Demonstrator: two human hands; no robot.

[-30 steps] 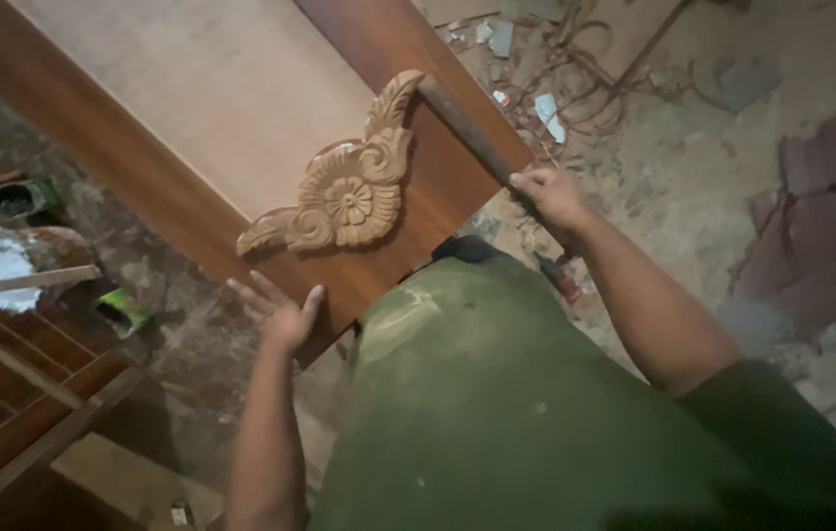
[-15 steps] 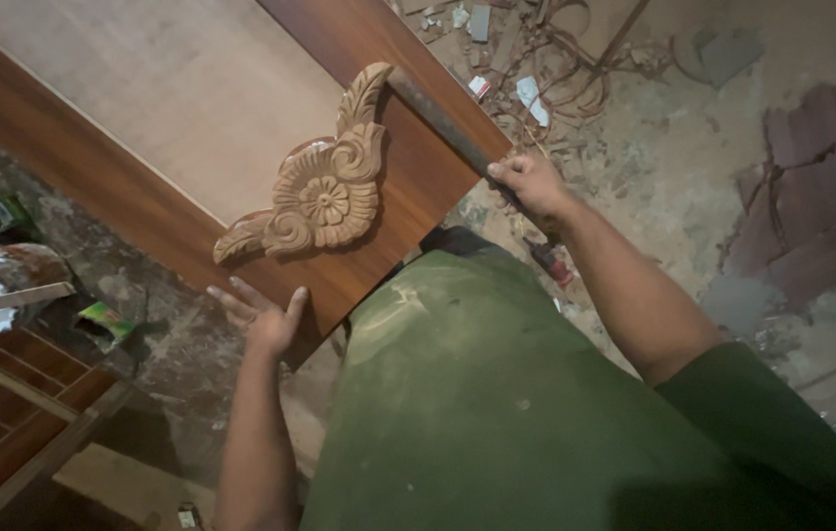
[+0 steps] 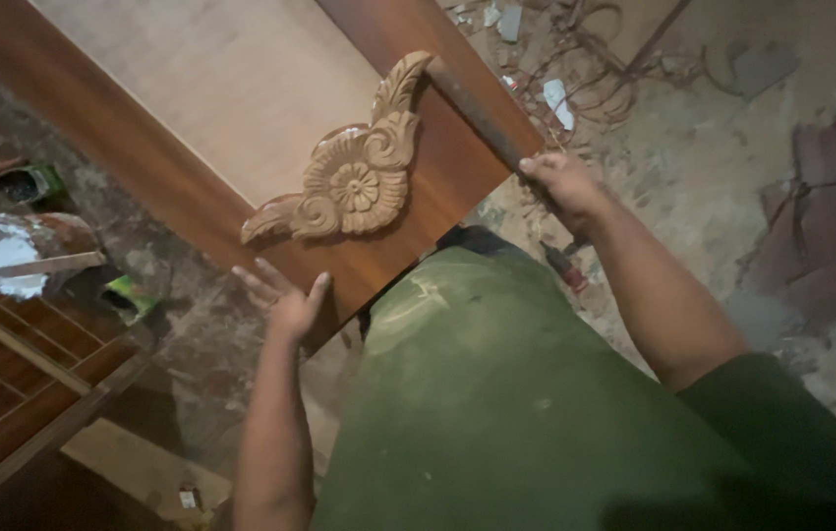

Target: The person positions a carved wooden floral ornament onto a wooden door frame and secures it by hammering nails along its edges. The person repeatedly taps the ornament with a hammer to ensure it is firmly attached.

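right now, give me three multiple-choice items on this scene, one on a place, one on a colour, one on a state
1. Where is the carved flower ornament?
A. on the brown wooden panel
B. on the floor rubble
C. in the left hand

2. What colour is the garment over the person's front?
A. white
B. green
C. red

3. How is the left hand set?
A. closed in a fist around a tool
B. fingers spread, palm against the panel's near edge
C. hanging clear of the panel

Answers:
1 A, the ornament lies flat on the panel's face near its corner.
2 B, the cloth reads dull green.
3 B, the fingers are spread open at the panel's edge, while the right hand grips the other corner.
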